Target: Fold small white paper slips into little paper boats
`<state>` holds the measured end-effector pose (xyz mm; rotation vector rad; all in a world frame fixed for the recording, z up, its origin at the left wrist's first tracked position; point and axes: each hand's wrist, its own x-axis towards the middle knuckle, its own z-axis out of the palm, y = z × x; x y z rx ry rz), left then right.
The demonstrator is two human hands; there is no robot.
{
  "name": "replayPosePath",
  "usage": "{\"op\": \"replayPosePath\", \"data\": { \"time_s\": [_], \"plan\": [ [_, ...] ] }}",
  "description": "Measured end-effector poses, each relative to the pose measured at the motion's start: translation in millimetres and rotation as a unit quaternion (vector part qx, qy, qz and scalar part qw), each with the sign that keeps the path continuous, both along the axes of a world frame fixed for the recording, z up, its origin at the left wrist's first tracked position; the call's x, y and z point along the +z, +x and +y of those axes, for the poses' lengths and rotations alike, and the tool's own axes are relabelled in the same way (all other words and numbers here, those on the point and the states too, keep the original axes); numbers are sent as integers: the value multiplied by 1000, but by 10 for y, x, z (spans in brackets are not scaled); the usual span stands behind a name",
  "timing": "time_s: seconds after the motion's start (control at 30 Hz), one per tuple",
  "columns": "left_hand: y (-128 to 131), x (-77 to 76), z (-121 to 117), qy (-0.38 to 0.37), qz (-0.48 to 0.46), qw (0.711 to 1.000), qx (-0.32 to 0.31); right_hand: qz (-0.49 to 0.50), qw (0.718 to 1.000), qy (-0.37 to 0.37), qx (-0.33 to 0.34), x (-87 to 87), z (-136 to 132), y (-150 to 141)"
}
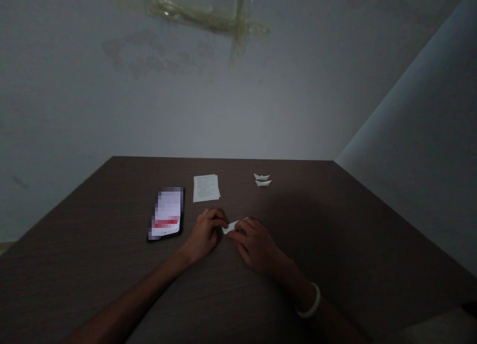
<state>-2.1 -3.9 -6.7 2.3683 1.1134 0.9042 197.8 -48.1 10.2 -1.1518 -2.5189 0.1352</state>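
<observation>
A small folded piece of white paper (pixel 231 227) lies low over the table between my two hands. My left hand (pixel 205 233) grips its left end, thumb and fingers closed together. From the other side my right hand (pixel 257 244) has its fingers bent over the paper's right part and hides some of it. Two small folded paper boats (pixel 263 183) sit one behind the other beyond my right hand. Past my left hand lies a short stack of printed paper sheets (pixel 206 188).
A phone (pixel 166 214) with a lit, pixelated screen lies left of my left hand. The dark wooden table (pixel 122 185) meets a stained wall (pixel 238 101) at its far edge. Another wall (pixel 421 135) slants along the right side. A beaded bracelet (pixel 312 304) circles my right wrist.
</observation>
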Motion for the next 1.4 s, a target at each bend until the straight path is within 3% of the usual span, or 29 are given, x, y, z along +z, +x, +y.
{"op": "replayPosePath", "data": {
  "time_s": [0.4, 0.87, 1.4],
  "plan": [
    [-7, -12, -7, -2, 34, 999, 10, -73, 997, -34, -18, 101, -24, -34],
    [31, 115, -81, -8, 70, 997, 27, -3, 1000, -10, 12, -2, 17, 48],
    [28, 106, -74, -3, 70, 997, 35, 31, 999, 2, 13, -44, 17, 53]
  ]
}}
